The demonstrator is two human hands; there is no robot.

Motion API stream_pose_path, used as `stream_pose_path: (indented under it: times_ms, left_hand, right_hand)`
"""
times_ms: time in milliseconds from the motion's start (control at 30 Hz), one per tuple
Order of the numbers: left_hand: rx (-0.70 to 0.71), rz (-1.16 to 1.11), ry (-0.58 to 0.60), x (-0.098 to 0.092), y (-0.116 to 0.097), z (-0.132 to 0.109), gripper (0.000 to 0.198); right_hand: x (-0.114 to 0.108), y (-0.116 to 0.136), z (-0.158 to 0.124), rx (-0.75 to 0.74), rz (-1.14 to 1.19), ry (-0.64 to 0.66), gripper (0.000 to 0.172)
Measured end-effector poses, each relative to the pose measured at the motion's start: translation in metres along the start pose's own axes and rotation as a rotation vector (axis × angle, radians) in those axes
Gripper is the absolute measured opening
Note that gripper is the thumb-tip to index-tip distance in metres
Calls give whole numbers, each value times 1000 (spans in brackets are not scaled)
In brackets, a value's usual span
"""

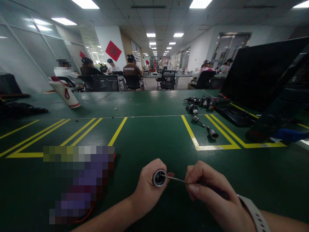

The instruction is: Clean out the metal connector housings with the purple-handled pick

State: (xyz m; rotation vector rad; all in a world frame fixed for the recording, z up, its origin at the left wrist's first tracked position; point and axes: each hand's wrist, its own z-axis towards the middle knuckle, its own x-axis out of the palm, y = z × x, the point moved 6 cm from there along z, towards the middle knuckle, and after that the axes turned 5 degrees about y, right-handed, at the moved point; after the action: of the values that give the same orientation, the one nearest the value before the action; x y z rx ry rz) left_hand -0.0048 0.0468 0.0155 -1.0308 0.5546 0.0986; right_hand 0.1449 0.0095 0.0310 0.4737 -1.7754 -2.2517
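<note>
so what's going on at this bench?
A person is working bare-handed over a green table. The left hand grips a small cylindrical part, its open round end facing the camera. The right hand pinches a thin metal tool with the tip at that opening. More small metal parts lie in a yellow-lined box to the right, and a paper cup stands far left. Other people sit at desks behind.

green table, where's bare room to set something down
Bare mat ahead of the left hand with its round part and the right hand with its pick, between the slanted yellow line and the yellow box; also between the white cup and the tool parts. Crowded: inside that box, by the black screen.
</note>
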Motion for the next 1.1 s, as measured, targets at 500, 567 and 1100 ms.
stream_pose_path:
  times_ms: [500, 567, 1100]
  left_hand:
    - [16, 25, 81, 5, -3, 1, 22]
    - [15, 21, 77, 5, -3, 1, 23]
    - [-2, 16, 43, 3, 0, 0, 24]
  right_hand:
    - [8, 21, 1, -157, -303, 103, 9]
    - [5, 12, 3, -62, -204, 72, 8]
    - [1, 19, 1, -104, -206, 37, 7]
